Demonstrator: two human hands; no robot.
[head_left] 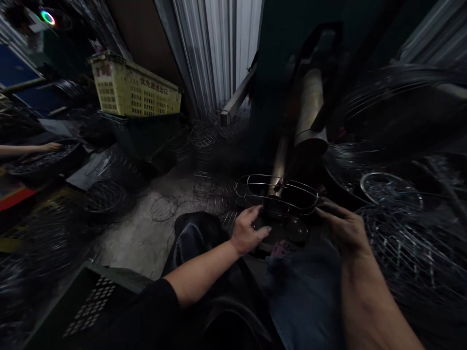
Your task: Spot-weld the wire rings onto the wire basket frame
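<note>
Oval wire basket [278, 195] just past twelve o'clock of the lap, left hand [249, 232] at its seven o'clock edge, fingers loosely spread, right hand [343, 227] at its four o'clock, fingers curled on the rim, yellow crate [134, 90] at ten o'clock

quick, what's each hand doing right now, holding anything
Left hand: fingers on the left end of the oval wire frame; grip unclear in the dim light.
Right hand: fingers at the frame's right end; grip unclear.
</note>
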